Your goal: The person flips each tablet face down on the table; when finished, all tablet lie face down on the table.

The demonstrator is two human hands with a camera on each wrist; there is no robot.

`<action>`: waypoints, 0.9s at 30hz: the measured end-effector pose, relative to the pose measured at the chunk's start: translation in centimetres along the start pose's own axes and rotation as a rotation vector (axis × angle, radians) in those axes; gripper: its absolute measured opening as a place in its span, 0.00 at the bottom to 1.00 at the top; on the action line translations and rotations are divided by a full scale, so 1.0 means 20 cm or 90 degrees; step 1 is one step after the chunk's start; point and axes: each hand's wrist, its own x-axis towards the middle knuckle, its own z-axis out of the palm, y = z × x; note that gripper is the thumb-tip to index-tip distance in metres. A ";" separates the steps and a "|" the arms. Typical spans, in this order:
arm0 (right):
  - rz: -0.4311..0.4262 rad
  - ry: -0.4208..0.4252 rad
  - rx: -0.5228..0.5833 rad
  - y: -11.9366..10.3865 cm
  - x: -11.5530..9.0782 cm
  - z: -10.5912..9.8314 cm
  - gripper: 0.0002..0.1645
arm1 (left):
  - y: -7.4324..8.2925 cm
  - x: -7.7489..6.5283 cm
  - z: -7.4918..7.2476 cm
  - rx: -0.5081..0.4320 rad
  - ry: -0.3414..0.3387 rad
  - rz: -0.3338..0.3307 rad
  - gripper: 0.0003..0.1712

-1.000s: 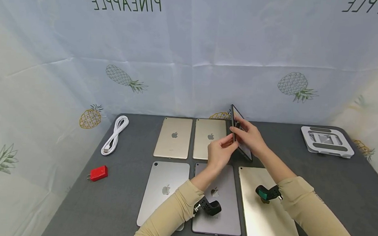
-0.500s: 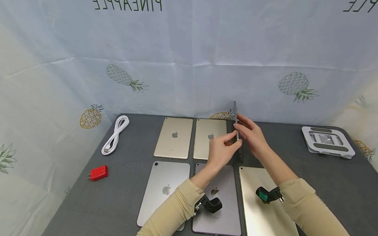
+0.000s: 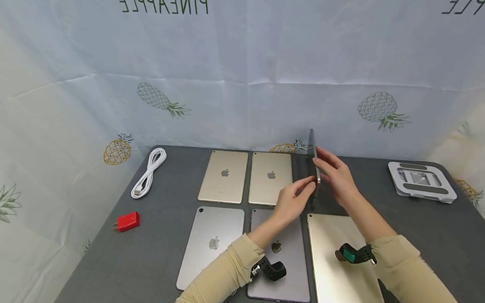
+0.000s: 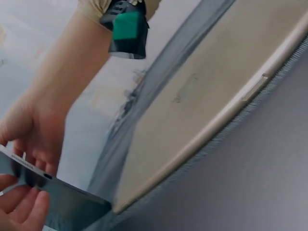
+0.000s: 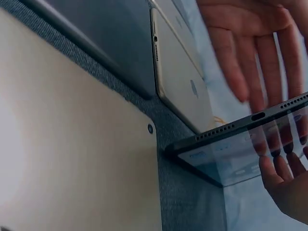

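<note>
A thin dark tablet [image 3: 312, 151] stands on edge above the table's back half, almost edge-on in the head view. My left hand [image 3: 292, 202] holds it by the near edge, thumb and fingertips close to the corner. On the other side, my right hand [image 3: 337, 178] grips the same edge higher up, thumb over it. The left wrist view shows left fingers [image 4: 21, 204] against the tablet's back, with the right hand [image 4: 41, 127] beyond. In the right wrist view the tablet's glossy screen [image 5: 240, 154] reflects fingers; a charging port and speaker holes line its edge.
Two gold tablets [image 3: 223, 176] lie face down at the back. In front lie a silver tablet [image 3: 203, 242], a grey tablet [image 3: 288, 284] and a larger gold tablet [image 3: 334, 287]. A white cable [image 3: 149, 171] and red charger [image 3: 128, 221] are left; a folded stand [image 3: 421, 182] sits right.
Both hands have shifted right with the tablet. It has turned, so its screen no longer faces the head view and its other side shows slightly.
</note>
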 end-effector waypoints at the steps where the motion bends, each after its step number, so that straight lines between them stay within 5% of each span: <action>1: -0.001 0.005 -0.002 0.00 -0.01 -0.01 0.40 | -0.01 0.00 0.01 0.006 -0.014 -0.010 0.23; 11: -0.018 0.053 -0.004 0.00 -0.08 -0.19 0.36 | -0.03 -0.03 0.01 0.121 -0.152 -0.077 0.29; 19: 0.003 0.076 0.127 0.06 -0.13 -0.30 0.35 | -0.08 -0.04 0.00 0.127 -0.174 -0.087 0.30; 27: 0.042 0.106 0.146 0.15 -0.14 -0.34 0.35 | -0.09 -0.04 0.01 0.142 -0.173 -0.085 0.31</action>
